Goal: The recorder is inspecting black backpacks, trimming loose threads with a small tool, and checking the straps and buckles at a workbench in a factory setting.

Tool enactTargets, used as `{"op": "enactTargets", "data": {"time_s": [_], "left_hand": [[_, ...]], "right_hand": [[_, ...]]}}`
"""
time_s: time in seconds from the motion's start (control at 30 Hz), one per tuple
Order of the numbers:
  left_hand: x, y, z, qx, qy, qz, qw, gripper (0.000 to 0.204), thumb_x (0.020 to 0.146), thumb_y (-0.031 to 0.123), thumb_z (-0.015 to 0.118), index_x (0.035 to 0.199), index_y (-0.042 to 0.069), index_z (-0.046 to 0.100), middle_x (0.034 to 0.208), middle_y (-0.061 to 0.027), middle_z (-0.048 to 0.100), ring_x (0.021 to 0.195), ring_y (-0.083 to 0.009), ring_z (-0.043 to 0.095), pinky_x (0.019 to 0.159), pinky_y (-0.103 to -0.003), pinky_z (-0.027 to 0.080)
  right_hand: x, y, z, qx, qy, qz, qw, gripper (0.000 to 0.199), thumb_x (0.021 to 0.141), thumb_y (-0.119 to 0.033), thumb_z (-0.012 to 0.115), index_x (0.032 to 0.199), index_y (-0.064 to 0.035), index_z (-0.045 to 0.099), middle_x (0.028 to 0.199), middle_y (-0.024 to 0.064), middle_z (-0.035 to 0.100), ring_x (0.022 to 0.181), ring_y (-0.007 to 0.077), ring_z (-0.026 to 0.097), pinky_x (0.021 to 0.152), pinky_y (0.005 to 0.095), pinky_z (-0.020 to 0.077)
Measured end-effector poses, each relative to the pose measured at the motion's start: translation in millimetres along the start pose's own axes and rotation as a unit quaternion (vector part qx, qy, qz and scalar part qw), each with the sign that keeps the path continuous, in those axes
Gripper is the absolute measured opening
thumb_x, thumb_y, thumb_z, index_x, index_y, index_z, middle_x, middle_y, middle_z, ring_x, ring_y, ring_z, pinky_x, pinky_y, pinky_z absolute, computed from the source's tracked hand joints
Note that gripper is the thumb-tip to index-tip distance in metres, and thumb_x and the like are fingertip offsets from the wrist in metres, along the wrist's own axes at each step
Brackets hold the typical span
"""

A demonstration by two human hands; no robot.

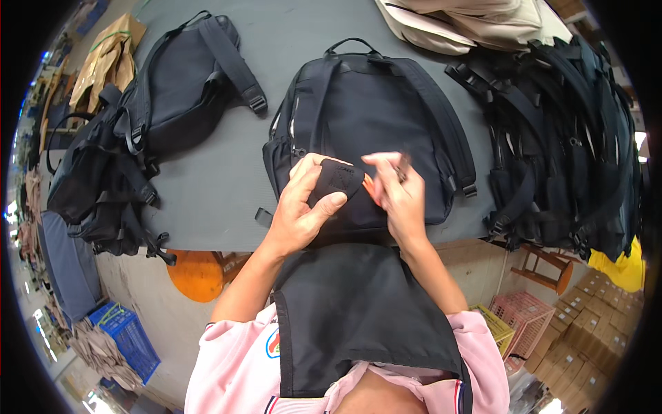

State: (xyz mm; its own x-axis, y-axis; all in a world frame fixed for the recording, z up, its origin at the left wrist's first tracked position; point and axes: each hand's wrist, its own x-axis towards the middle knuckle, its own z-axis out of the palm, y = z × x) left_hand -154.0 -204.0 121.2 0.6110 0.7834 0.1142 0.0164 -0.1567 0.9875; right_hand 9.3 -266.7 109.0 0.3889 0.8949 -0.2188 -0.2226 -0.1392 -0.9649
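A black backpack [376, 110] lies on the grey table in front of me, its shoulder straps facing up and its top handle at the far end. Over its lower left part, my left hand [303, 200] grips a black strap end [338, 179] with stitching on it, the thumb pressed on its lower edge. Close to the right of that strap, my right hand [400, 193] is closed around a small tool [372, 191] with an orange part and a dark part. Motion blur and the fingers hide the tool's kind.
More black backpacks lie at the left [186, 83], and a thick stack of black backpacks [565, 145] stands at the right of the table [269, 34]. Beige bags [476, 24] lie at the far right. Below are a wooden stool [196, 276], a blue crate [127, 341] and cartons [586, 331].
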Motion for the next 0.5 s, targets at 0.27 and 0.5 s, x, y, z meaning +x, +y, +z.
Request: {"op": "enactTargets", "data": {"time_s": [0.27,0.5], "left_hand": [[2.6,-3.6,-2.5,-0.034,-0.039,-0.031,0.998,0.033,0.087,0.023,0.059,0.111,-0.001,0.055,0.105,-0.0087,0.052,0.103,-0.0232,0.046,0.097,-0.034,0.03],[2.9,0.2,-1.2,-0.008,-0.048,-0.025,0.998,0.036,0.088,0.026,0.058,0.113,-0.001,0.054,0.109,-0.0091,0.051,0.11,-0.0248,0.043,0.101,-0.035,0.026]], "right_hand": [[-13.0,-40.5,-6.6,-0.325,-0.027,-0.239,0.915,0.031,0.073,-0.009,0.074,0.1,-0.0044,0.059,0.083,0.006,0.056,0.063,0.0161,0.057,0.054,0.0262,0.0473],[-5.3,-44.1,-7.1,-0.397,-0.022,-0.318,0.861,0.024,0.071,-0.008,0.074,0.093,-0.0062,0.065,0.077,0.0055,0.054,0.057,0.0194,0.054,0.051,0.0296,0.0431]]}}
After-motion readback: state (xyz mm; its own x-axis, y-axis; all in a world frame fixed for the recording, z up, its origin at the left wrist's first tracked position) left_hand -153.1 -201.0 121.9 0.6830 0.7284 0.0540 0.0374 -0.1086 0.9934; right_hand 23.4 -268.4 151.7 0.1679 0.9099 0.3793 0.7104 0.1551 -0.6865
